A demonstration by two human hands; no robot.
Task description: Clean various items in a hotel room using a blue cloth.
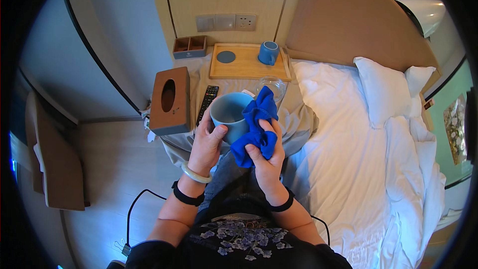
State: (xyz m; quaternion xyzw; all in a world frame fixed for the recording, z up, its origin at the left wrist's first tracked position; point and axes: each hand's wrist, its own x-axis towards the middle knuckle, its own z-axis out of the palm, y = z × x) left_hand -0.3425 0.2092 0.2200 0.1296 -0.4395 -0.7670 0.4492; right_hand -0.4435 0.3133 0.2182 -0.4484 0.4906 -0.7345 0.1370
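Observation:
A light blue mug (pixel 228 114) is held up in front of me, its open mouth tilted towards my face. My left hand (pixel 208 138) grips it from the left, thumb on the near side below the rim. Bunched in my right hand (pixel 269 157) is a bright blue cloth (pixel 257 130), pressed against or right beside the mug's right side; it covers that part of the mug. Beyond my hands, a second blue mug (pixel 269 53) stands upside down at the right end of a wooden tray (pixel 242 71). A round grey coaster (pixel 226 57) lies at the tray's left.
Left on the cloth-covered table (pixel 298 119) are a brown tissue box (pixel 170 101) and a black remote control (pixel 207 101). A glass ashtray (pixel 272 86) sits just behind the blue cloth. A small divided box (pixel 190 46) stands by the wall. The white bed (pixel 343 172) borders my right.

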